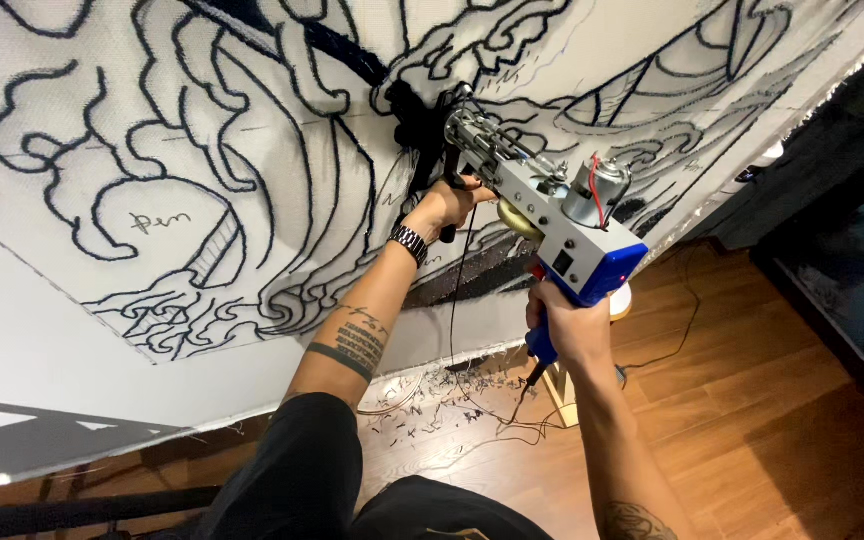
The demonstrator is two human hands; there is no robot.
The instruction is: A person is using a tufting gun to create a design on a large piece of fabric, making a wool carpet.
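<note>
Head view shows a person pressing a tufting gun (542,205) against a big white cloth (72,290) with dark wave lines drawn on it. The gun could slip off the line and leave yarn in the wrong spot if the hands wobble. The thin black cord (455,300) hangs just beside the left arm, so it could snag and pull the gun away. The gun's front end touches the cloth, up in the far middle. The left hand (447,205) is closed around the black front handle, just left of the gun's metal body. The right hand (567,325) is closed around the blue grip, under the gun and nearer to the person. Yarn bits (432,395) lie on the wooden floor (752,400) below.
</note>
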